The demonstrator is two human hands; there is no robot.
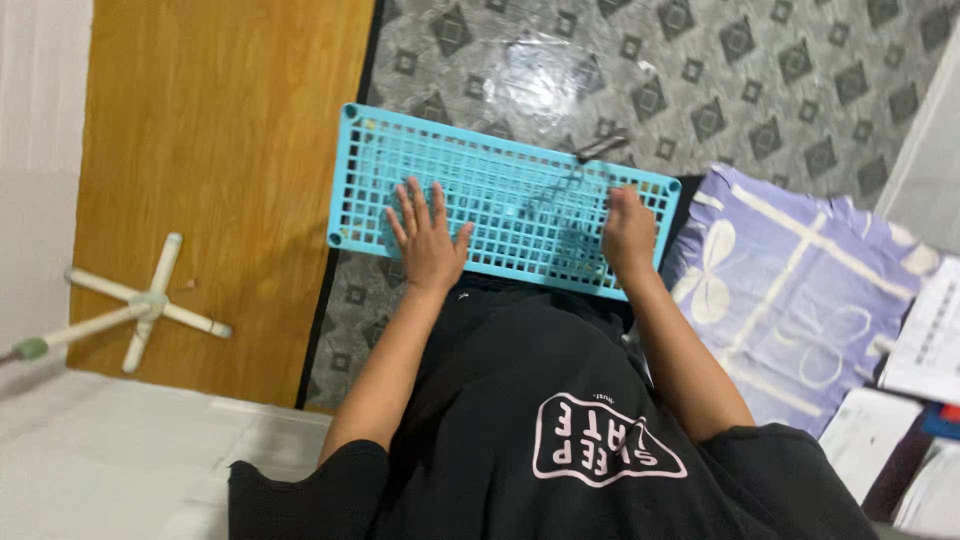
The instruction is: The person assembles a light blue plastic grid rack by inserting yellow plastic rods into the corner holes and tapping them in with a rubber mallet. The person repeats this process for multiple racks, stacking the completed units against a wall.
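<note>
A turquoise grid panel (500, 205) lies over grey diamond-patterned flooring (720, 70), beside lilac bedding with white lines (790, 290).

The person wears a loose black T-shirt (520, 400) with short sleeves that end above the elbows. A pale pink printed badge (605, 440) with an outlined, slanted shape sits on the chest. Both forearms are bare, with no watch, rings or gloves showing.

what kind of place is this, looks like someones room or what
Most likely a room in a home, perhaps a bedroom. There is patterned grey floor covering, a wooden door and lilac printed bedding. Both hands, left hand and right hand, rest on a turquoise plastic grid shelf.
</note>
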